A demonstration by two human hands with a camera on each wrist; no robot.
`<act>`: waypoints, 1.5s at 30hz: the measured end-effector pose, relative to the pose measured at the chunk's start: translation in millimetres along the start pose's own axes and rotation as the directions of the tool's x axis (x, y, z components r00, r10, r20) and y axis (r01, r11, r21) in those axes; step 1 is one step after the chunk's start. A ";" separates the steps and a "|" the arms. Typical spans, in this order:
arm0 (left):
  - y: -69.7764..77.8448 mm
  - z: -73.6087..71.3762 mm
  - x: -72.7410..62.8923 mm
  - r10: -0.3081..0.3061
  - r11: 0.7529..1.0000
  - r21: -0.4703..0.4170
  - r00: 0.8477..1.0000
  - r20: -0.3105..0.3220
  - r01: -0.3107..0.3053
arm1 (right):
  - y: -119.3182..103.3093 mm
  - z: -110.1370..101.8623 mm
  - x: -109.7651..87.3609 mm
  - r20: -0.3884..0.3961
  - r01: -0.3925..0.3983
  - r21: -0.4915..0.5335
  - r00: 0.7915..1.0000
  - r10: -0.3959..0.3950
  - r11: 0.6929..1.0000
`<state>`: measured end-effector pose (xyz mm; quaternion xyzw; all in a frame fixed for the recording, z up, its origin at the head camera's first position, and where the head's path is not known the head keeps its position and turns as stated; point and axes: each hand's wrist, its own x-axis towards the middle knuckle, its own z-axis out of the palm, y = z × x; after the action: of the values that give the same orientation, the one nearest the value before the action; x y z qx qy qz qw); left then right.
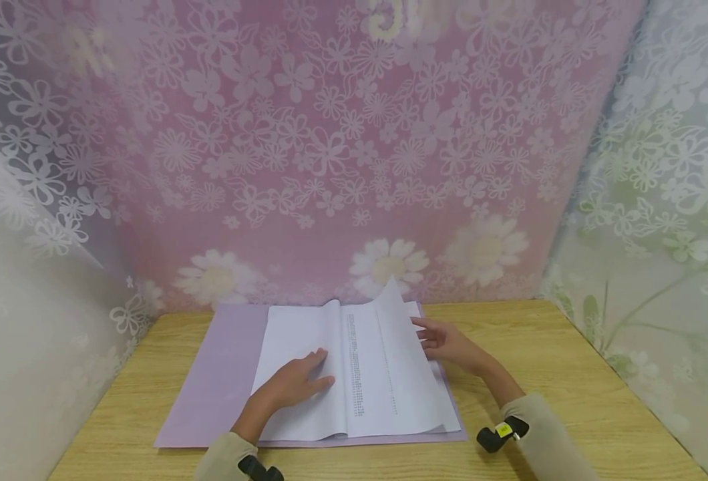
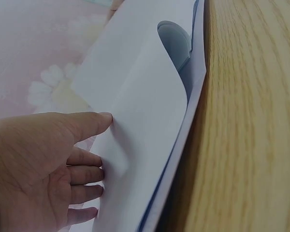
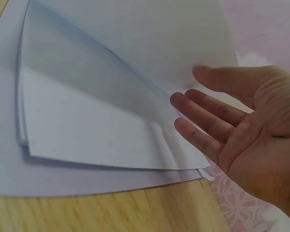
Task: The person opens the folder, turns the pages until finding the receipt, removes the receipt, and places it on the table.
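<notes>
A bound booklet of white paper (image 1: pixel 296 334) lies spread on the table inside an opened light purple cover (image 1: pixel 222 374). My left hand (image 1: pixel 294 382) rests on the left-hand pages, its fingers extended; in the left wrist view, the thumb and fingertips of that hand (image 2: pixel 53 166) touch a sheet that bows up near the fold. On the right side, one printed leaf (image 1: pixel 390 361) stands partly raised, its top corner curling upward. My right hand (image 1: pixel 450 344) is at that leaf's outer edge. In the right wrist view, its fingers (image 3: pixel 203 118) are loosely extended, with the thumb against the raised leaf.
The booklet lies on a wood-grain table (image 1: pixel 510 334). A pink flowered covering (image 1: pixel 342 167) rises behind it, and pale flowered sheets (image 1: pixel 678 220) stand at both sides. Each sleeve carries a black wrist device (image 1: pixel 498 434).
</notes>
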<state>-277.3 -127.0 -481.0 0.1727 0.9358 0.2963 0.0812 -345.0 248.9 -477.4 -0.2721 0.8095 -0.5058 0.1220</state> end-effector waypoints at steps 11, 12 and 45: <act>-0.2 1.4 0.5 -0.006 1.000 -0.004 1.000 -0.004 0.006 | -19.6 3.4 12.0 0.121 0.055 -0.055 0.991 -0.048 0.997; -0.3 1.5 0.6 -0.006 1.000 -0.002 1.000 -0.004 0.006 | -21.7 4.2 14.0 0.130 0.061 -0.062 0.990 -0.053 0.996; 2.4 -4.9 1.3 0.034 0.999 0.026 0.998 -0.058 -0.032 | -48.4 42.9 39.8 0.264 0.070 -0.271 0.965 0.004 0.960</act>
<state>-279.1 -127.3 -475.7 0.1804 0.9384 0.2908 0.0469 -342.2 177.7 -451.1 -0.3644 0.8445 -0.3487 0.1799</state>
